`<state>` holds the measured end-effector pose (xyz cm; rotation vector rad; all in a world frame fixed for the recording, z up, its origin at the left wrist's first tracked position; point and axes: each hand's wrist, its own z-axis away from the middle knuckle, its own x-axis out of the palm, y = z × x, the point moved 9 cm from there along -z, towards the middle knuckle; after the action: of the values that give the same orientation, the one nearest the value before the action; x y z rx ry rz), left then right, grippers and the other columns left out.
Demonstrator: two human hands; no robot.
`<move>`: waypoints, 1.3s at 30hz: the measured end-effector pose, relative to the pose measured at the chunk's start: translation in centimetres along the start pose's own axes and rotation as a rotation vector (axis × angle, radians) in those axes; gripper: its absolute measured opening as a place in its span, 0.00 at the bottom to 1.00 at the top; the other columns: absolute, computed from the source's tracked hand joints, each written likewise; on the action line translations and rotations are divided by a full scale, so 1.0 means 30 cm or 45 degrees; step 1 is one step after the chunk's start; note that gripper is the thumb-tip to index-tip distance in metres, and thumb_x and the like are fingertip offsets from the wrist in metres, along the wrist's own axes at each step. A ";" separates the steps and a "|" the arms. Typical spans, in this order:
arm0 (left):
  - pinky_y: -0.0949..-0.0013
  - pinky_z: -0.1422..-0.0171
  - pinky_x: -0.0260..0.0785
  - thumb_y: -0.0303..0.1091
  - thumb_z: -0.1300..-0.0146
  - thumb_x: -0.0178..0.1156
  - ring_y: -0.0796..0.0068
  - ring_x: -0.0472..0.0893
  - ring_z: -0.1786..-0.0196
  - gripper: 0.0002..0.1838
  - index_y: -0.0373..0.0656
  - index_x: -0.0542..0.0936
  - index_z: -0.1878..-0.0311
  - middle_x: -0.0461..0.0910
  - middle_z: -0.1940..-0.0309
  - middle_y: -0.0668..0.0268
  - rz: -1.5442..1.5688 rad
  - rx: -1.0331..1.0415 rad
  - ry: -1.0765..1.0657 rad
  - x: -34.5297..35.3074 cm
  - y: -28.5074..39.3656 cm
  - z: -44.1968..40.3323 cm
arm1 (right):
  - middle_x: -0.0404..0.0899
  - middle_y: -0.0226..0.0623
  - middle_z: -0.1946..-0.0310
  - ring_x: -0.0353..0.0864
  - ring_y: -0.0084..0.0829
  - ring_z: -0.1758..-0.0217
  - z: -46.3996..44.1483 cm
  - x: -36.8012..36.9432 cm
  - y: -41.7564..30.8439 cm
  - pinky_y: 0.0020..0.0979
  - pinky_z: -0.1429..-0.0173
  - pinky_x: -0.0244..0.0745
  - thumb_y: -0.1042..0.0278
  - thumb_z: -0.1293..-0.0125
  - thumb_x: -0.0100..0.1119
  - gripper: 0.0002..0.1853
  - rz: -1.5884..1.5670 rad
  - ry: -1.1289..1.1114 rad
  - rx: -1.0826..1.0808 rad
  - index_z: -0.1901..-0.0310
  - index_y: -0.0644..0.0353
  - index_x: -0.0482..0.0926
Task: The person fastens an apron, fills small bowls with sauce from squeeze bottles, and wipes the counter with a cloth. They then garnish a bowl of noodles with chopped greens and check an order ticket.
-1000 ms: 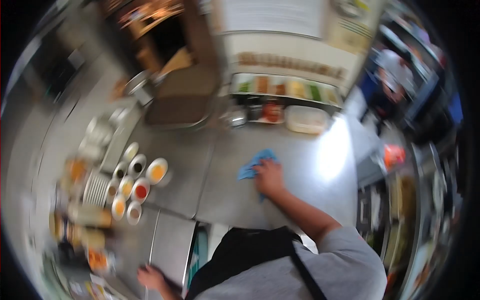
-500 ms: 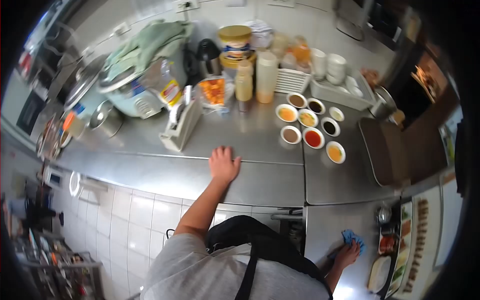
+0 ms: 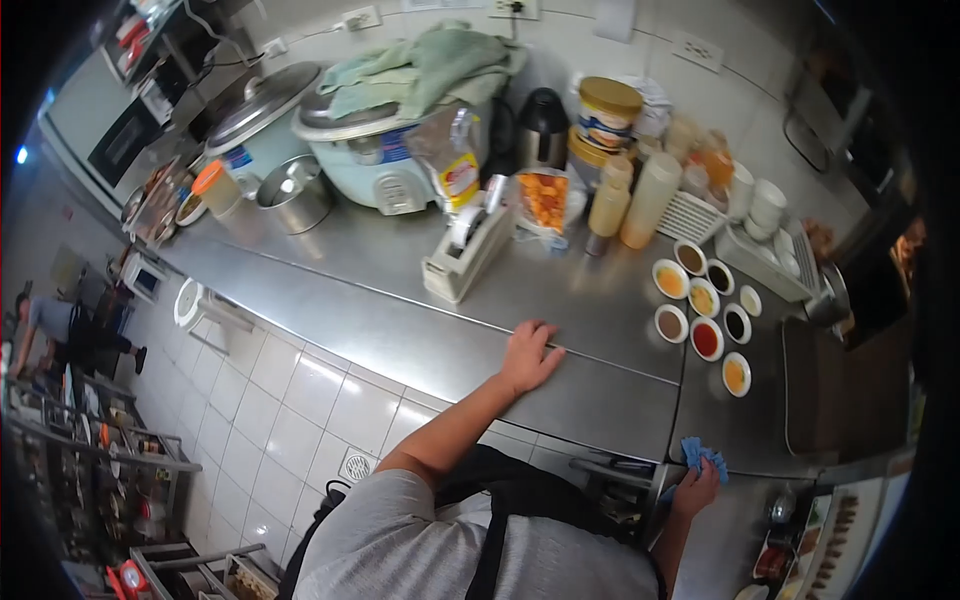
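Note:
My left hand [image 3: 530, 358] rests on the steel counter [image 3: 590, 400] near its front edge, fingers spread and holding nothing. At the lower right my right hand [image 3: 697, 488] is closed on a crumpled blue cloth [image 3: 706, 458], by the corner where the counter sections meet. Beyond that cloth, several small white bowls of sauce stand grouped, among them a red one [image 3: 706, 340], a dark one [image 3: 737, 323] and a yellow one [image 3: 736, 375]. A tape dispenser [image 3: 462, 262] stands beyond my left hand.
Along the wall are rice cookers [image 3: 390, 165] with a green towel [image 3: 430, 65], a metal pot [image 3: 296, 196], squeeze bottles [image 3: 650, 203], a bag of orange pieces [image 3: 543, 201] and a grey bin of white cups [image 3: 765, 258]. A person [image 3: 65, 325] is at far left.
The view has swung left, so the counter items appear further right. My right hand has moved the blue cloth forward and left to the counter corner. My left hand stays on the counter.

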<state>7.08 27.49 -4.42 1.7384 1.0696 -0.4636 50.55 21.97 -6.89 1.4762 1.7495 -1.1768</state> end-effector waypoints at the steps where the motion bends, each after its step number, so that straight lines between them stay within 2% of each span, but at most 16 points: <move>1: 0.62 0.48 0.59 0.39 0.49 0.54 0.57 0.66 0.51 0.18 0.43 0.71 0.55 0.67 0.56 0.55 0.260 -0.034 -0.046 -0.016 -0.033 0.012 | 0.70 0.46 0.56 0.69 0.45 0.53 -0.019 0.027 -0.055 0.40 0.49 0.62 0.70 0.49 0.49 0.13 -0.152 -0.065 -0.040 0.60 0.62 0.73; 2: 0.65 0.49 0.60 0.36 0.48 0.54 0.59 0.67 0.52 0.16 0.42 0.71 0.56 0.67 0.56 0.55 0.525 -0.059 -0.089 -0.039 -0.054 0.017 | 0.70 0.46 0.56 0.69 0.45 0.53 -0.036 0.042 -0.115 0.40 0.49 0.62 0.70 0.49 0.49 0.13 -0.155 -0.062 -0.058 0.60 0.62 0.73; 6: 0.71 0.53 0.63 0.31 0.46 0.52 0.65 0.70 0.55 0.13 0.40 0.70 0.56 0.67 0.58 0.57 0.711 -0.226 -0.137 -0.226 -0.266 0.086 | 0.70 0.47 0.56 0.68 0.45 0.52 -0.072 0.091 -0.469 0.38 0.47 0.61 0.71 0.48 0.49 0.13 -0.461 -0.171 -0.115 0.59 0.64 0.73; 11: 0.71 0.57 0.66 0.29 0.47 0.53 0.68 0.72 0.62 0.13 0.38 0.71 0.57 0.70 0.62 0.59 0.655 -0.558 0.335 -0.526 -0.694 0.199 | 0.69 0.47 0.54 0.66 0.46 0.50 -0.078 0.207 -0.816 0.39 0.45 0.59 0.70 0.48 0.50 0.15 -0.650 -0.268 -0.274 0.58 0.63 0.72; 17: 0.71 0.57 0.65 0.28 0.48 0.52 0.68 0.72 0.61 0.13 0.38 0.71 0.57 0.70 0.62 0.59 0.284 -0.657 0.624 -0.867 -0.968 0.305 | 0.67 0.45 0.51 0.63 0.46 0.46 -0.067 0.321 -1.092 0.42 0.44 0.57 0.66 0.50 0.53 0.17 -0.180 -0.223 -0.428 0.56 0.58 0.72; 20: 0.70 0.57 0.65 0.28 0.49 0.52 0.67 0.72 0.61 0.14 0.38 0.71 0.57 0.69 0.62 0.58 0.074 -0.668 0.636 -0.945 -1.036 0.356 | 0.66 0.44 0.51 0.62 0.45 0.46 -0.108 0.350 -1.146 0.42 0.45 0.57 0.66 0.50 0.54 0.17 -0.118 -0.237 -0.397 0.56 0.57 0.72; 24: 0.71 0.56 0.65 0.31 0.48 0.53 0.69 0.72 0.59 0.17 0.38 0.70 0.53 0.69 0.59 0.58 0.369 -0.790 0.632 -0.962 -1.159 0.340 | 0.67 0.44 0.52 0.63 0.44 0.46 -0.130 0.383 -1.151 0.42 0.46 0.58 0.67 0.51 0.54 0.16 -0.097 -0.215 -0.369 0.57 0.57 0.73; 26: 0.71 0.50 0.63 0.33 0.47 0.55 0.69 0.70 0.53 0.23 0.38 0.66 0.48 0.68 0.53 0.56 0.812 -0.973 0.731 -0.967 -1.292 0.280 | 0.67 0.44 0.52 0.63 0.44 0.47 -0.132 0.381 -1.153 0.42 0.46 0.58 0.67 0.51 0.54 0.16 -0.091 -0.188 -0.361 0.58 0.58 0.73; 28: 0.69 0.45 0.59 0.36 0.46 0.55 0.66 0.67 0.47 0.29 0.38 0.60 0.42 0.65 0.48 0.54 0.815 -0.926 0.736 -1.011 -1.389 0.170 | 0.67 0.45 0.52 0.64 0.44 0.47 -0.133 0.381 -1.154 0.42 0.46 0.58 0.67 0.52 0.54 0.16 -0.088 -0.203 -0.348 0.59 0.58 0.73; 30: 0.67 0.53 0.63 0.40 0.46 0.53 0.66 0.68 0.49 0.35 0.43 0.50 0.37 0.58 0.42 0.57 0.757 -0.946 0.681 -1.053 -1.444 0.056 | 0.68 0.45 0.52 0.64 0.44 0.47 -0.132 0.376 -1.157 0.42 0.47 0.58 0.67 0.52 0.54 0.16 -0.086 -0.191 -0.345 0.59 0.58 0.73; 31: 0.67 0.53 0.63 0.40 0.46 0.53 0.66 0.68 0.49 0.35 0.43 0.50 0.37 0.58 0.42 0.57 0.766 -0.934 0.669 -1.069 -1.457 0.000 | 0.68 0.45 0.53 0.64 0.44 0.47 -0.130 0.372 -1.158 0.43 0.47 0.58 0.67 0.52 0.54 0.16 -0.089 -0.183 -0.347 0.59 0.58 0.73; 33: 0.58 0.43 0.55 0.46 0.48 0.54 0.61 0.57 0.38 0.44 0.45 0.40 0.35 0.46 0.36 0.57 0.978 -0.989 0.717 -1.073 -1.486 -0.082 | 0.68 0.44 0.53 0.64 0.44 0.47 -0.131 0.364 -1.162 0.43 0.47 0.58 0.67 0.52 0.54 0.15 -0.090 -0.185 -0.334 0.59 0.58 0.73; 34: 0.58 0.43 0.55 0.46 0.48 0.54 0.61 0.57 0.38 0.44 0.45 0.40 0.35 0.46 0.36 0.57 0.990 -0.971 0.697 -1.077 -1.483 -0.123 | 0.67 0.44 0.53 0.64 0.44 0.47 -0.131 0.362 -1.165 0.43 0.47 0.58 0.67 0.52 0.54 0.15 -0.099 -0.198 -0.334 0.60 0.58 0.73; 36: 0.68 0.35 0.42 0.43 0.48 0.56 0.64 0.49 0.35 0.48 0.38 0.35 0.36 0.45 0.36 0.54 1.067 -1.028 0.686 -1.073 -1.485 -0.174 | 0.67 0.43 0.53 0.63 0.44 0.47 -0.133 0.354 -1.165 0.43 0.47 0.58 0.67 0.52 0.54 0.15 -0.101 -0.178 -0.329 0.60 0.57 0.73; 37: 0.67 0.34 0.40 0.45 0.50 0.57 0.64 0.44 0.33 0.50 0.36 0.33 0.36 0.39 0.35 0.53 1.048 -0.760 0.668 -1.099 -1.439 -0.231 | 0.67 0.43 0.53 0.63 0.44 0.47 -0.130 0.352 -1.167 0.43 0.47 0.57 0.67 0.52 0.54 0.15 -0.113 -0.175 -0.344 0.60 0.57 0.73; 39: 0.66 0.34 0.38 0.47 0.50 0.57 0.64 0.41 0.32 0.51 0.37 0.33 0.36 0.36 0.35 0.53 0.920 -0.903 0.691 -1.066 -1.467 -0.263 | 0.67 0.42 0.53 0.63 0.44 0.47 -0.133 0.352 -1.160 0.43 0.47 0.57 0.67 0.52 0.54 0.15 -0.114 -0.169 -0.326 0.60 0.56 0.73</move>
<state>-47.78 25.03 -2.29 1.4664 0.7346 0.7909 14.95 30.19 -4.83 1.1549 1.8135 -1.0251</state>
